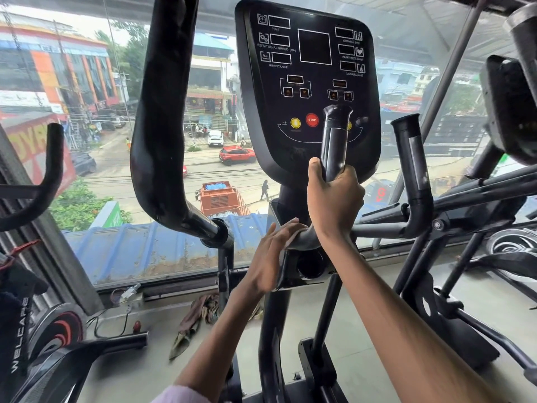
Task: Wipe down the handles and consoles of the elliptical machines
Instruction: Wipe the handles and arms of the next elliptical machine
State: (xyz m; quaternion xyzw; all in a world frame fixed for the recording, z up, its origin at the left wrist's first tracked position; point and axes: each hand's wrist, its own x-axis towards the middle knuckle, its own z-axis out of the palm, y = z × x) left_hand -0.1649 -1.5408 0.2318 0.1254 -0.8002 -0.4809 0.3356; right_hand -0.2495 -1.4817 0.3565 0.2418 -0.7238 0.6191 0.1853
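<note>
The elliptical's black console (308, 82) stands straight ahead, with a red STOP button and yellow buttons. In front of it rises a short black upright handle (335, 138). My right hand (334, 199) grips this handle near its base. Below it, my left hand (268, 257) lies with straight fingers against the handle's curved lower bend, and a small pale cloth (293, 232) shows under the fingertips. A second short handle (411, 164) rises to the right. The big curved moving handle (162, 112) stands to the left.
A large window (101, 112) fills the background over a street. Rags (194, 318) and cables lie on the floor below the sill. An exercise bike (43, 330) stands at the left, and another machine's console (511, 106) and frame at the right.
</note>
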